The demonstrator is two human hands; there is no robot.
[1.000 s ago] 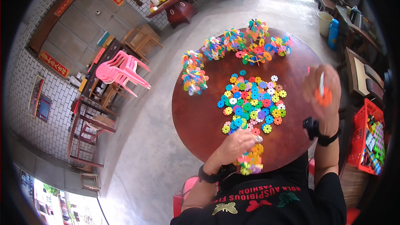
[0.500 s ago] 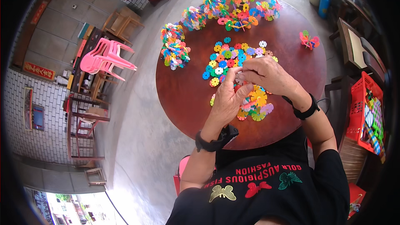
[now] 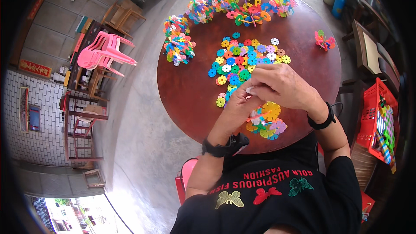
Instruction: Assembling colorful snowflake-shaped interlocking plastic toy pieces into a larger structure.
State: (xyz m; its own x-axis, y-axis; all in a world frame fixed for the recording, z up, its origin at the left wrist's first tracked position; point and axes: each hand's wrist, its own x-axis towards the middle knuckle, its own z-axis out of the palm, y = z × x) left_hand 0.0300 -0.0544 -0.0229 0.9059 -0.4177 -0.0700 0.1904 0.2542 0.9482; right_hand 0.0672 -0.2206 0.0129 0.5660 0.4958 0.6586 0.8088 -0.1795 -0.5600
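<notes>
My left hand (image 3: 237, 107) and my right hand (image 3: 285, 86) meet above the round table (image 3: 190, 104), fingers pinched together. A small whitish bit shows between the fingertips, too hidden to name. Just below my hands sits a cluster of joined, notched plastic discs (image 3: 271, 112) in yellow, purple, green and white; whether it touches my fingers I cannot tell. Beyond my hands spreads a loose pile of notched discs (image 3: 239, 60) in many colours, partly covered by my right hand.
Several finished disc balls (image 3: 200, 10) line the far left edge, with a flatter disc construction (image 3: 249, 15) beside them. A small red flower-like piece (image 3: 324, 41) stands at the right. Pink plastic chairs (image 3: 97, 54) stand left; a red basket (image 3: 368, 121) of toys sits right.
My hands have stayed together, my left hand turning slightly and dropping a little. The view has shifted slightly, and more of the loose discs beside my left hand now show.
</notes>
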